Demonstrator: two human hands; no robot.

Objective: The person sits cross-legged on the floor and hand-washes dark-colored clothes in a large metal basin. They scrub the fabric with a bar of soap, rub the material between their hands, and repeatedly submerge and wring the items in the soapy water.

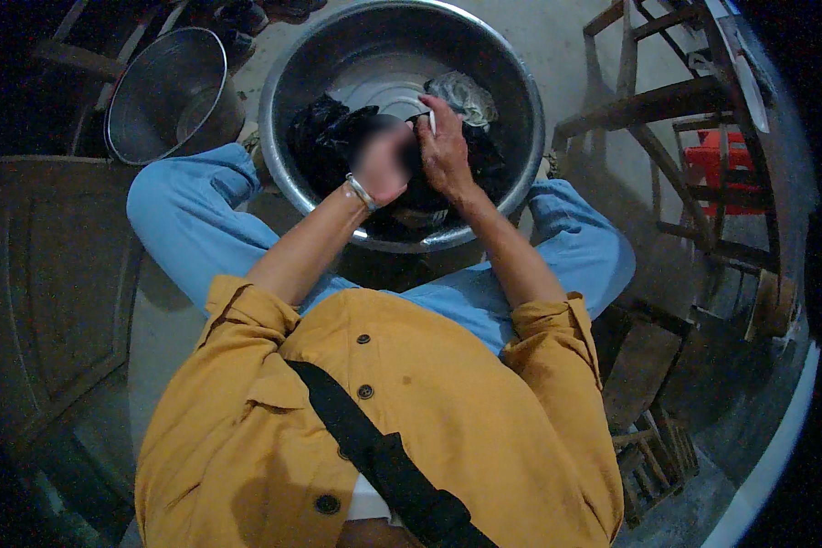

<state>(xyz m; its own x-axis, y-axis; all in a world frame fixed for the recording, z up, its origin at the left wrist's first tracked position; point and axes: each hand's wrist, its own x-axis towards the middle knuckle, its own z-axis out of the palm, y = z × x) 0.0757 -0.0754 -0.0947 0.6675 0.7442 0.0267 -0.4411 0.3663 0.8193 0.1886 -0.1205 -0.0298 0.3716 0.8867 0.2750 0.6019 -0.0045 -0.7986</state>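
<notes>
A wide metal basin [283, 146] stands in front of me between my knees. Crumpled, shiny black material [324, 137], perhaps wet cloth, lies inside, with a greyish, wet-looking bundle [463, 98] at the far right. Over the basin's middle, my left hand [384, 164] faces my right; its fingers are blurred, and a bracelet circles that wrist. My right hand [446, 155] is bent around some of the black material between the hands, its upper finger pointing away. A small, narrow white thing [432, 119] shows by its fingers; its kind cannot be told.
A metal bucket [169, 96] stands tilted at far left, above a wooden panel [68, 274]. Wooden furniture frames [648, 105] rise at right, with something red [721, 173] behind. A low wooden piece [644, 365] lies near my right knee. Shoes [242, 16] sit beyond the bucket.
</notes>
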